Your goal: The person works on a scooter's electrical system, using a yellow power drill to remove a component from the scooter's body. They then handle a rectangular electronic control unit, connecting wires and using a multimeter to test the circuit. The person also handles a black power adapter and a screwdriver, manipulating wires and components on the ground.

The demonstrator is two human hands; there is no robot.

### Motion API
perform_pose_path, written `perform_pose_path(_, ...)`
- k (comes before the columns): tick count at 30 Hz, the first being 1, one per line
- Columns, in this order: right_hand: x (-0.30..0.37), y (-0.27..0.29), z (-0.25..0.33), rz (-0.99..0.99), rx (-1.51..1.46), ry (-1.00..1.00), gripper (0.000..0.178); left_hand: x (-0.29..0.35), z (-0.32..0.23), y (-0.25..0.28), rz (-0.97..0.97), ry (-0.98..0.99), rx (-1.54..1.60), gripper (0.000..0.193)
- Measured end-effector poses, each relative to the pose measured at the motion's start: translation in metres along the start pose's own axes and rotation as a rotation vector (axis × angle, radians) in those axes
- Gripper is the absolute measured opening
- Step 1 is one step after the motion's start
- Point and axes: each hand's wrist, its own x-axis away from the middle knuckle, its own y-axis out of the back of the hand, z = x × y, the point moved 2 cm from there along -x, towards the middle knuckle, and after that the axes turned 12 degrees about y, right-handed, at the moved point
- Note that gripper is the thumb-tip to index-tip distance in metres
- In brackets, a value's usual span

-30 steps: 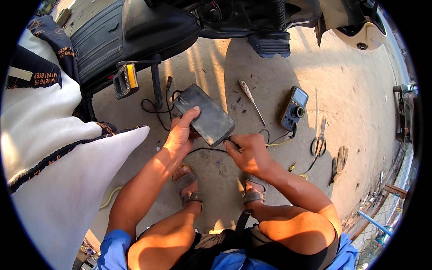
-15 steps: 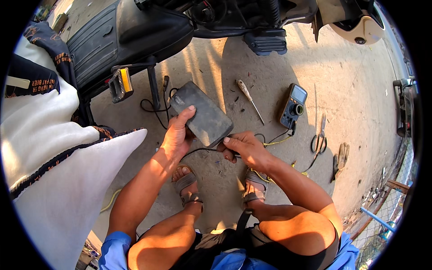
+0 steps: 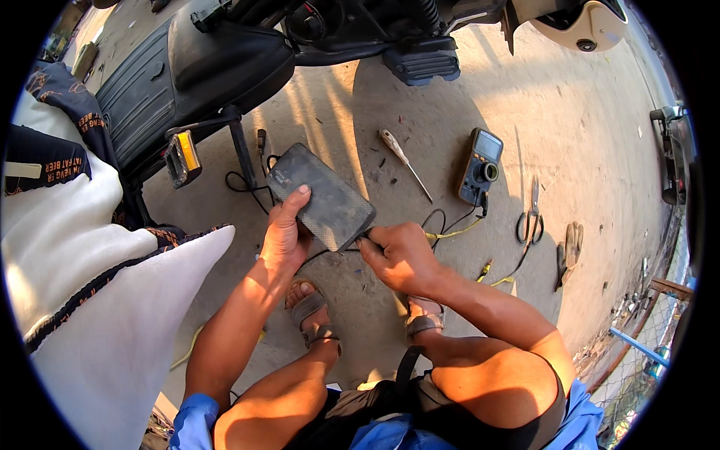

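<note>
A black, textured charger box (image 3: 330,196) is tilted above the ground between my hands. My left hand (image 3: 286,229) grips its left side, thumb lying on top and fingers hidden underneath. At the lower right end, my right hand (image 3: 401,255) is closed with bent fingers around a black cable (image 3: 330,255) by the box's end. Its fingertips are partly hidden. Beyond the box's upper left end, another dark cord (image 3: 247,185) lies looped on the ground with a plug (image 3: 261,139).
Right of the box lie a screwdriver (image 3: 405,161), a multimeter (image 3: 480,169) with leads, scissors (image 3: 532,214) and brown-handled pliers (image 3: 571,247). A black two-wheeler with a pedal (image 3: 184,159) stands at the far left, white cloth (image 3: 112,315) nearer. A helmet (image 3: 589,28) hangs at the top right.
The view has shifted slightly, so the surroundings sit further left. My right hand has turned, its back now more upward, and stays at the box's lower right end. My left hand keeps its grip.
</note>
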Motion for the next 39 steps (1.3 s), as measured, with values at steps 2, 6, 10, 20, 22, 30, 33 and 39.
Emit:
perform_pose_path(2, -0.003, 0.005, 0.0, 0.073, -0.331, -0.254, 0.034, 0.002, -0.003, -0.004, 0.001, 0.008, 0.013, 0.062)
perform_pose_path(6, 0.002, -0.002, -0.006, 0.039, -0.902, -0.402, 0.038, 0.003, -0.007, -0.011, 0.063, -0.009, 0.013, 0.063)
perform_pose_path(10, -0.007, 0.017, -0.001, 0.249, -0.578, -0.243, 0.049, 0.012, -0.014, -0.007, 0.135, -0.082, -0.053, 0.063)
perform_pose_path(20, -0.021, 0.025, 0.029, 0.048, -0.222, 0.024, 0.09, 0.035, -0.013, -0.005, 0.346, -0.088, -0.233, 0.075)
perform_pose_path(22, -0.022, 0.017, 0.031, -0.043, -0.166, 0.04, 0.077, 0.037, -0.01, -0.004, 0.35, -0.075, -0.259, 0.076)
perform_pose_path(30, -0.016, 0.01, 0.045, -0.077, -0.048, 0.062, 0.066, 0.045, -0.004, 0.011, 0.326, -0.043, -0.325, 0.061)
perform_pose_path(33, -0.014, 0.009, 0.042, -0.108, -0.133, 0.039, 0.066, 0.046, -0.006, 0.005, 0.333, -0.046, -0.331, 0.054)
perform_pose_path(39, -0.013, 0.009, 0.033, -0.084, -0.136, 0.073, 0.069, 0.054, -0.017, -0.007, 0.286, -0.099, -0.517, 0.056)
